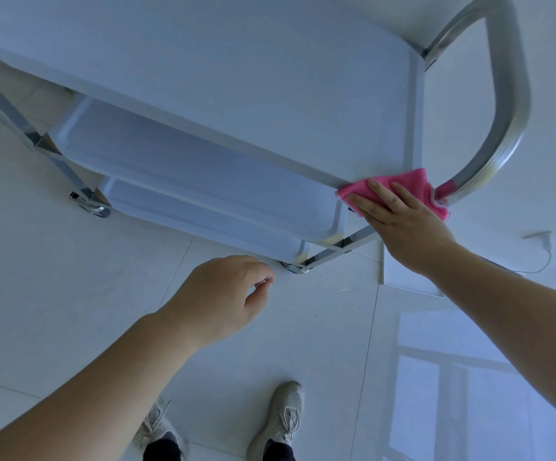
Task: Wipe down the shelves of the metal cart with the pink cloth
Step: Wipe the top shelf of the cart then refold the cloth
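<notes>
Pressing pink cloth (403,185) onto top shelf (236,78) corner, flat right hand (403,226); left hand (216,301) loosely curled, empty.

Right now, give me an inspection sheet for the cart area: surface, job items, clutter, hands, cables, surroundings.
Surface: top shelf is bare metal, with the cloth on its near corner by the handle.
Job's things: pink cloth lies over that corner; metal cart shows two lower shelves.
Clutter: nothing seen.
Hands: right hand is flat, pressing the cloth; left hand is loosely curled, holds nothing, off the cart.
Cables: thin cable on the floor right of the cart.
Surroundings: pale tiled floor; the person's shoes.
</notes>
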A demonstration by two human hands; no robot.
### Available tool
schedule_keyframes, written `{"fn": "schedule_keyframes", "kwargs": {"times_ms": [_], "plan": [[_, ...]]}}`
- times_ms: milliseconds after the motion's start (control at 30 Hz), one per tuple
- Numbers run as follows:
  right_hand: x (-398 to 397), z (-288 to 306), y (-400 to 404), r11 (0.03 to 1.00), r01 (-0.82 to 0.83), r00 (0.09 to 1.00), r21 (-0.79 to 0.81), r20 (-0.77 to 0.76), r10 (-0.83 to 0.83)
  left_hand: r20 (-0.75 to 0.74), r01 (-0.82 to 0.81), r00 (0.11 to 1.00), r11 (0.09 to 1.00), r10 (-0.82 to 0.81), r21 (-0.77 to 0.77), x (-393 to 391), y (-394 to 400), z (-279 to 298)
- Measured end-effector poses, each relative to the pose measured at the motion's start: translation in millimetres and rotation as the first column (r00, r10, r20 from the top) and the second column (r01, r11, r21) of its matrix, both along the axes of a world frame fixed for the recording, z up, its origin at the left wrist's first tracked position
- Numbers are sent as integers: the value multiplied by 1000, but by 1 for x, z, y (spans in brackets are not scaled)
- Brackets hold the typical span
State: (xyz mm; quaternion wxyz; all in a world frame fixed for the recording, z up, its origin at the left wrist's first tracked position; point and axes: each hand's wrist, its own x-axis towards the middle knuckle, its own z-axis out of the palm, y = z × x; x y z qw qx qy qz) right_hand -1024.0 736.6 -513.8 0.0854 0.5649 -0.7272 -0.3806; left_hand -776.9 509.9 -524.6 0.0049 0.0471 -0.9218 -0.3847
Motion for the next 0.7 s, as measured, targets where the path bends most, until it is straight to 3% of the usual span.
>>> {"fn": "schedule_keyframes", "kwargs": {"times_ms": [300, 467, 700], "plan": [[31, 56, 4, 968, 246, 919, -45, 330, -218, -34, -14, 999, 1000, 14, -5, -26, 3, 66], [72, 131, -5, 918, 150, 890, -368, 454, 36, -73, -63, 995, 998, 64, 22, -52, 0, 137], [116, 224, -1, 791, -70, 904, -607, 297, 308, 70, -44, 997, 981, 31, 189, -84, 22, 246]]}}
